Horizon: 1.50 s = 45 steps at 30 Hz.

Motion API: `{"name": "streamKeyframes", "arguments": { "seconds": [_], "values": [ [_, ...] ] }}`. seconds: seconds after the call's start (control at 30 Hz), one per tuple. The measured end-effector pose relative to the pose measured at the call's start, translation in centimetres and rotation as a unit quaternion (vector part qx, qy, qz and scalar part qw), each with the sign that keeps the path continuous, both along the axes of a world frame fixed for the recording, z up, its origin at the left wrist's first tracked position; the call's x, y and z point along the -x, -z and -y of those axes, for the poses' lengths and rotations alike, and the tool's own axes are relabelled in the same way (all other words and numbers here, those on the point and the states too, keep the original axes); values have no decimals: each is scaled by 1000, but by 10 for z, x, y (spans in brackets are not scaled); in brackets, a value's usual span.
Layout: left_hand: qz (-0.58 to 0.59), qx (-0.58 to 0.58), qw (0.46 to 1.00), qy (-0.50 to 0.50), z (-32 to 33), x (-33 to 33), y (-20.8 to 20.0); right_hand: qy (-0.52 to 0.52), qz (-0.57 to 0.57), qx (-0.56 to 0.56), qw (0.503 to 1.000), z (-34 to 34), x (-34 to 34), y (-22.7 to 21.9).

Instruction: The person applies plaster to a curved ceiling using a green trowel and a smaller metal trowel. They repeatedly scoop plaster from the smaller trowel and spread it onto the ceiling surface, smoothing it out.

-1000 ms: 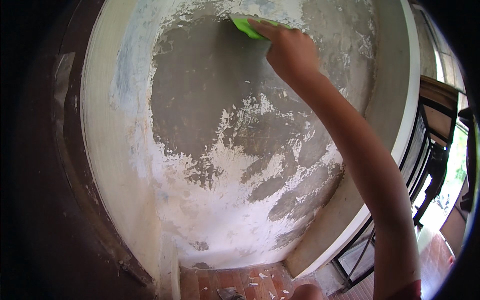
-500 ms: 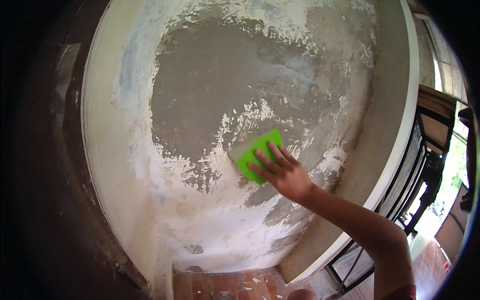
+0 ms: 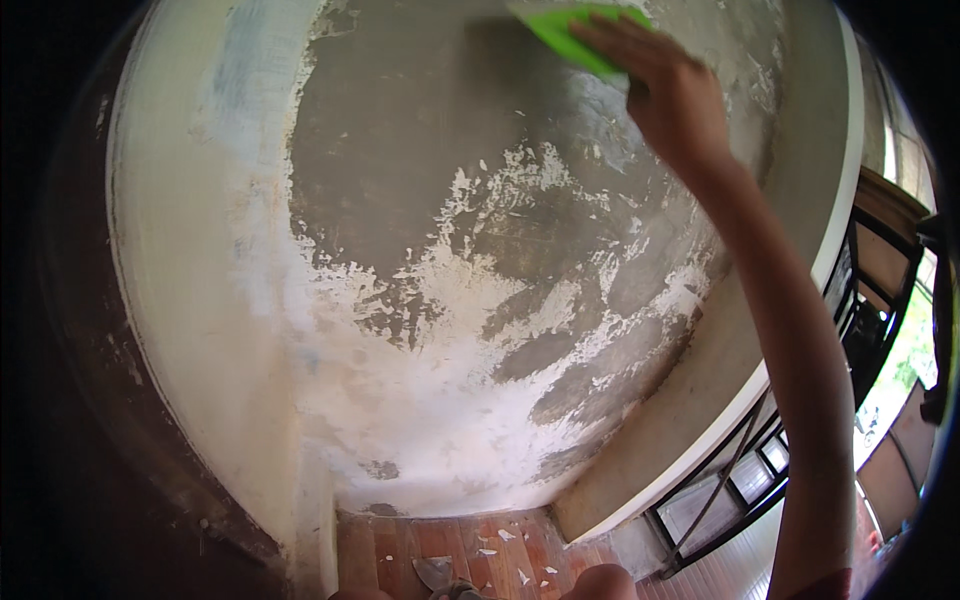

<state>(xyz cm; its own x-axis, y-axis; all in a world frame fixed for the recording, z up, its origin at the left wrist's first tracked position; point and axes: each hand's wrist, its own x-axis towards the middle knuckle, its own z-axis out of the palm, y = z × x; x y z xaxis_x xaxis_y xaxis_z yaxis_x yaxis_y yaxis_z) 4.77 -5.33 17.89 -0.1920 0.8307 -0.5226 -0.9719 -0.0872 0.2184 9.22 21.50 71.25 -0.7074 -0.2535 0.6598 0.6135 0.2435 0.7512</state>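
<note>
My right hand (image 3: 682, 105) grips a bright green, flat plastic spreader (image 3: 562, 30) with fingers spread over its back. It is raised to the upper part of the wall (image 3: 400, 120), over a grey patch; whether the spreader's edge touches the surface I cannot tell. Grey filler or bare render shows there, with ragged white flaking paint below and around it. The hand and spreader are slightly smeared by motion. My left hand is out of sight.
White flakes (image 3: 507, 535) and a grey wedge-shaped flat piece (image 3: 433, 572) lie on the reddish plank floor (image 3: 395, 550). A pale pillar edge (image 3: 700, 410) bounds the wall at right, beside a dark metal frame (image 3: 755, 475). My bent knee (image 3: 603, 582) shows at the bottom.
My right hand has carried the green spreader upward and a little right, from the white flaking area to the upper grey patch. The view has shifted, with more floor visible.
</note>
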Motion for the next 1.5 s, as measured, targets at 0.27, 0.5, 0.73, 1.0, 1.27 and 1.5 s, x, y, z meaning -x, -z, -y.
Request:
{"name": "streamKeyframes", "arguments": {
  "seconds": [0.27, 0.5, 0.73, 1.0, 1.27, 1.5],
  "values": [
    [6, 2, 1000, 2, 1, 2, 2, 72, -4, 17, 997, -37, -21, 17],
    [6, 1, 1000, 3, 4, -1, 4, 92, 2, 113, 989, -37, -94, 154],
    [35, 1, 999, 2, 1, -4, 9, 99, 36, 286, 952, 26, -88, 239],
    [12, -59, 998, -3, 8, -7, 2, -2, -70, 61, 996, 36, -8, 103],
    [2, -27, 1000, -5, 2, -4, 3, 73, -168, 127, 975, 30, 112, -1],
    [3, -16, 1000, -10, 1, -4, 4, 96, 17, 64, 993, -6, 90, 101]
  ]
}}
